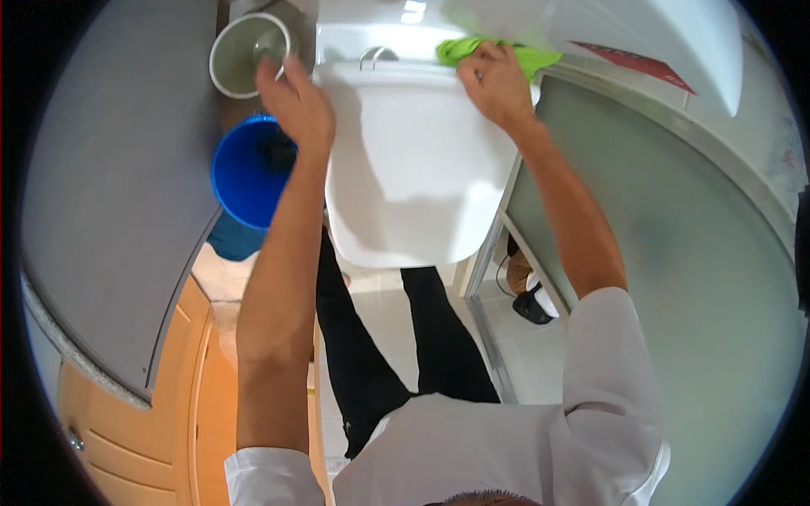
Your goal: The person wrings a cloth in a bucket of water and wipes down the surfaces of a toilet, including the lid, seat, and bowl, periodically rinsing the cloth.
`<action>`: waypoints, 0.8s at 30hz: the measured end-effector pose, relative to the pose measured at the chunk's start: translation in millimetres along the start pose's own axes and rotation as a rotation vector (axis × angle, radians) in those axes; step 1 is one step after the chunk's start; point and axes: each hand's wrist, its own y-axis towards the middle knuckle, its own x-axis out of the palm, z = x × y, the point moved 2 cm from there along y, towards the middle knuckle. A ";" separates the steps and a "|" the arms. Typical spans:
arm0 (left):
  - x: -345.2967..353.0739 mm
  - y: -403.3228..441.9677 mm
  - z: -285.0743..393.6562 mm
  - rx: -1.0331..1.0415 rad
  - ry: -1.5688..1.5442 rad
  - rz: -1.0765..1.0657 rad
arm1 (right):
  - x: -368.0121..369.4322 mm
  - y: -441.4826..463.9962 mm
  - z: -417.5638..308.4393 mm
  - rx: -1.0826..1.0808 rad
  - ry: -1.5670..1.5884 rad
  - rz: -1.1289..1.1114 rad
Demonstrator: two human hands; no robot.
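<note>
A white toilet with its lid (422, 169) down lies in front of me, a cistern at its far end. At the lid's upper right corner, my right hand (499, 84) is closed on a bright green cloth (537, 59), pressing it by the hinge edge. My left hand (297, 105) is off the lid's left side, fingers apart, over the rim of a whitish bin (229, 63). I cannot tell whether the fingertips touch that rim. Below that hand stands a blue bucket (245, 173) with something dark inside, partly covered by my forearm.
A grey panel (118, 169) fills the left side, above an orange wooden door (135, 438). On the right is a frosted glass panel (650, 236) with a metal frame. A red label (633, 66) is at upper right. A dark blue cloth (232, 238) lies under the bucket.
</note>
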 end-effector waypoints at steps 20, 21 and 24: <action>53.7 28.7 39.5 0.131 0.506 0.049 | -23.0 -5.3 71.4 0.545 0.297 -0.319; 55.1 29.5 37.9 0.142 0.522 0.047 | -25.4 2.6 62.1 0.542 0.306 -0.313; 51.3 32.2 34.8 0.160 0.577 0.006 | -27.6 14.7 41.9 0.516 0.100 -0.426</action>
